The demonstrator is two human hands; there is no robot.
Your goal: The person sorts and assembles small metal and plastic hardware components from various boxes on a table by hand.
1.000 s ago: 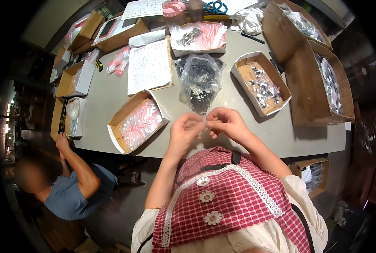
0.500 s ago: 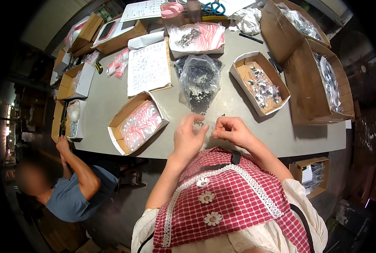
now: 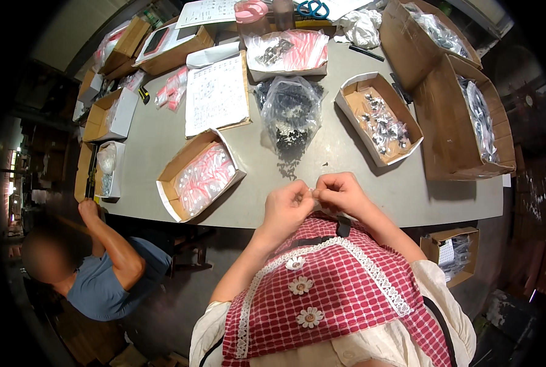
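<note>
My left hand [image 3: 286, 207] and my right hand [image 3: 341, 193] meet at the table's front edge, fingertips pinched together. Whatever lies between the fingers is too small and covered to make out. Just beyond them, a clear plastic bag [image 3: 292, 109] of small black parts lies with its mouth toward me. Loose black parts [image 3: 288, 166] spill out of it, and a single black piece [image 3: 325, 164] rests apart on the right. To the left sits a cardboard box [image 3: 170, 199] of small red-striped clear bags. An open box [image 3: 354, 125] on the right holds small clear bags with dark parts inside.
Tall cartons [image 3: 435, 122] of bagged parts line the right side. Farther back are a printed sheet [image 3: 215, 92], a box of red-striped bags [image 3: 297, 72], a pink-lidded bottle [image 3: 251, 15] and blue-handled scissors [image 3: 313, 9]. A co-worker [image 3: 111, 275] sits at the left.
My left hand has left the loose black parts and come back toward me, closing its fingers against those of my right hand. The right hand has shifted only slightly.
</note>
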